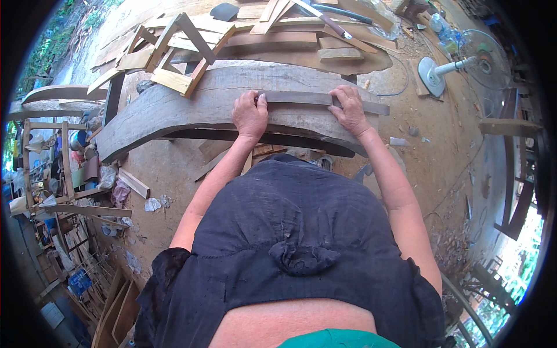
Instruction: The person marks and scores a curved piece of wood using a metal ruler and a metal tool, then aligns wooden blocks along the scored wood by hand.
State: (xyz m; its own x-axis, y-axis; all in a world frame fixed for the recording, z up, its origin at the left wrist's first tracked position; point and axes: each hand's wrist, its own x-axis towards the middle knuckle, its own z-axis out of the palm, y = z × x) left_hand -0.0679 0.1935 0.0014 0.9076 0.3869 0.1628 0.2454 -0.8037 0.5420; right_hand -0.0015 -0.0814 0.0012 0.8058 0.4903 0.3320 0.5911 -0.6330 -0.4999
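Observation:
A narrow dark wooden strip [301,97] lies lengthwise over the right part of a thick, weathered wooden slab [191,101] used as a bench top. My left hand [250,115] pinches the strip's left end, thumb on the near side. Farther right, my right hand [349,110] grips the same strip with curled fingers, and the strip's right end sticks out past it. Both hands rest close to the slab's near edge, which curves inward toward me.
A wooden frame [200,49] stands on the slab's far left. Beyond lie planks [272,39] and a handsaw [325,22]. A standing fan [444,72] is at far right. Wooden racks [64,156] with clutter fill the left side. Scraps and a cable [400,78] lie on the floor.

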